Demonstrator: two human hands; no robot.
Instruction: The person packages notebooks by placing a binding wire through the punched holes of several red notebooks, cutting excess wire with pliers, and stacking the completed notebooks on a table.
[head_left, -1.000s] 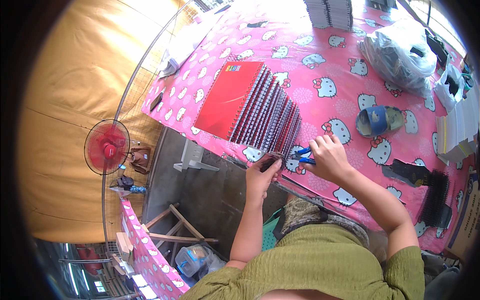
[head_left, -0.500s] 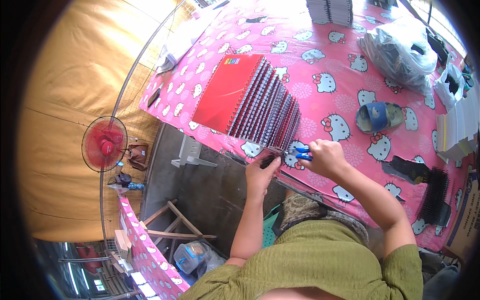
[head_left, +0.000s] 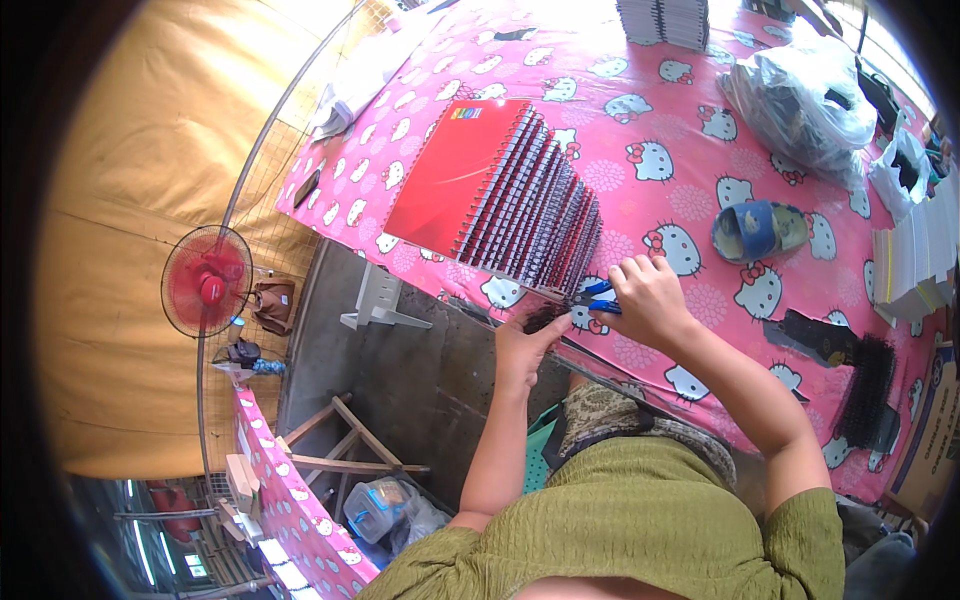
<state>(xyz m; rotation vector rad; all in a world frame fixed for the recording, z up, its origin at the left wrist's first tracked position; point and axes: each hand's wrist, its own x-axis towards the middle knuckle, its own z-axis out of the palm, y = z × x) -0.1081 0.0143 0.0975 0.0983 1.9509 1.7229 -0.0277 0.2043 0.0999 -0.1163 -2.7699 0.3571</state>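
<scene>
A person in a green top sits at a bench [head_left: 700, 130] covered with a pink patterned cloth. A fanned row of red spiral-bound notebooks [head_left: 500, 190] lies overlapping on the cloth, the wire spines running diagonally toward the near edge, where the last notebook ends just in front of the hands. The right hand [head_left: 645, 300] is clenched around blue-handled pliers [head_left: 598, 297], whose tip meets the lower end of the nearest spiral wire. The left hand [head_left: 522, 350] sits at the bench edge just below, fingers pinching the dark end of the wire coil [head_left: 545, 318]; how firmly it holds cannot be told.

The work appears to be trimming or crimping the wire end. To do it well, the left hand should steady the coil close to the tool while the pliers bite squarely at the last loop, so the wire bends inward without snagging pages.

Further off: a roll of blue tape [head_left: 752, 230], a clear plastic bag [head_left: 805, 105], black wire combs [head_left: 865, 385], and a red fan [head_left: 207, 282] on the floor.
</scene>
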